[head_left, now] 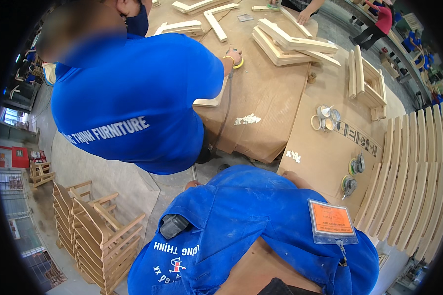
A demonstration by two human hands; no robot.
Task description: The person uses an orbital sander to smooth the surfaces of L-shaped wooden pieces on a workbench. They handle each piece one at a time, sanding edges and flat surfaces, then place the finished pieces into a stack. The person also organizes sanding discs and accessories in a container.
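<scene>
Only a sliver of my left hand [192, 184] shows past the blue shirt, low beside the table; its fingers are hidden. A small patch of my right hand or forearm [295, 179] appears at the table's near edge, with the rest covered by my shirt. Nearest to it on the cardboard-covered table [314, 167] lies a little heap of small white pieces [293, 156]. Two round sanders [355, 164] with greenish-yellow pads rest farther right. Whether either hand holds anything does not show.
Open cans [326, 117] and a tape roll [315, 122] stand ahead. A co-worker in blue [138, 98] presses a round sander [237, 59] on the adjoining table. Angled wooden parts [285, 44] are piled there. Slatted wood [408, 172] lies right; stacked chair frames [93, 231] stand left.
</scene>
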